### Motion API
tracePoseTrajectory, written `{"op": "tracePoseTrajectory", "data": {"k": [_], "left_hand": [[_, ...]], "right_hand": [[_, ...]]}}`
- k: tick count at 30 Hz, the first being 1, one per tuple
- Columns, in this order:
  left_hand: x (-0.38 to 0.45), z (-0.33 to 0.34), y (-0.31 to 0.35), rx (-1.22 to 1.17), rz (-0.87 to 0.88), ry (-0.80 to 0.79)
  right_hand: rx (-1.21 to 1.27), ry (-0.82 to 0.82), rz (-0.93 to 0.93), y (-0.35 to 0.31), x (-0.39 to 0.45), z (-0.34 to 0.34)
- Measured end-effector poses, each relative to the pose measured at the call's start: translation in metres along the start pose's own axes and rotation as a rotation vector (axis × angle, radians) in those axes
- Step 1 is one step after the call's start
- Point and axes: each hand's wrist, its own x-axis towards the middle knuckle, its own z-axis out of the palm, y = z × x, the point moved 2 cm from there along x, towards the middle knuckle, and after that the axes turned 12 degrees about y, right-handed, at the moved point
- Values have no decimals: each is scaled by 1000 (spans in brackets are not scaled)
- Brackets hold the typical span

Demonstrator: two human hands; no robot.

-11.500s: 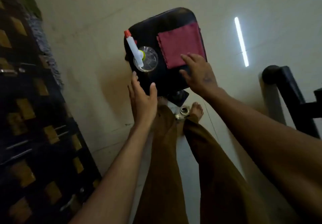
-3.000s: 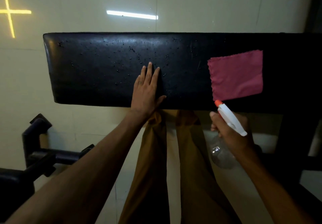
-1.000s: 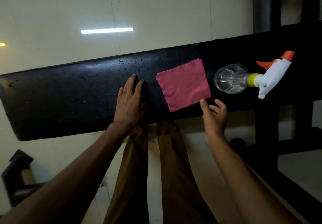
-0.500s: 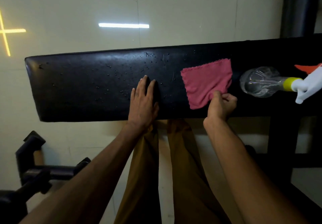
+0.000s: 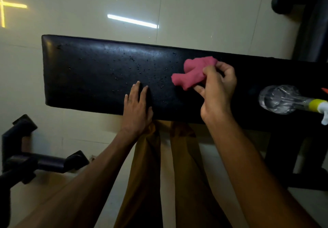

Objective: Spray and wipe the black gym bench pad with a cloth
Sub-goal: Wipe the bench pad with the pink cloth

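Note:
The black bench pad stretches across the view, its middle speckled with spray droplets. My left hand rests flat on the pad's near edge, fingers straight. My right hand grips the bunched pink cloth just above the pad, right of the droplets. The clear spray bottle with a yellow collar and white head lies on its side on the pad at the far right, partly cut off by the frame edge.
A black metal frame with a round end rises at the upper right. Bench legs stand at the lower right, and another black frame lies on the tiled floor at the lower left. My legs stand under the pad.
My right hand has gathered the flat cloth into a bunch and lifted it off the pad, moving it slightly left. My left hand has stayed pressed on the pad.

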Motion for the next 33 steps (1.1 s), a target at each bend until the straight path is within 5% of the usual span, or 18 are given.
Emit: {"op": "tracePoseTrajectory", "data": {"k": [4,7,10,13,16,21,26,30,33], "left_hand": [[-2,-7,-17,-5,-25,32],[2,-12,-30,-7,-46,49],[7,-15,-41,-18,-64,54],[12,-17,-52,-21,-62,78],[20,-16,-63,-20,-62,123],[45,-9,-85,49,26,222],[55,14,-98,129,104,355],[55,19,-101,141,113,439],[56,16,-99,138,134,448]], "right_hand": [[21,-130,-72,-7,-3,10],[-43,-72,-67,3,15,-4],[-388,14,-122,21,36,-22],[-762,60,-364,31,45,-32],[-957,-73,-694,46,42,-11],[-1424,-216,-935,97,66,44],[-1391,118,-920,118,69,101],[-1369,-45,-1162,132,50,135],[-1345,-246,-1335,148,41,97]]}}
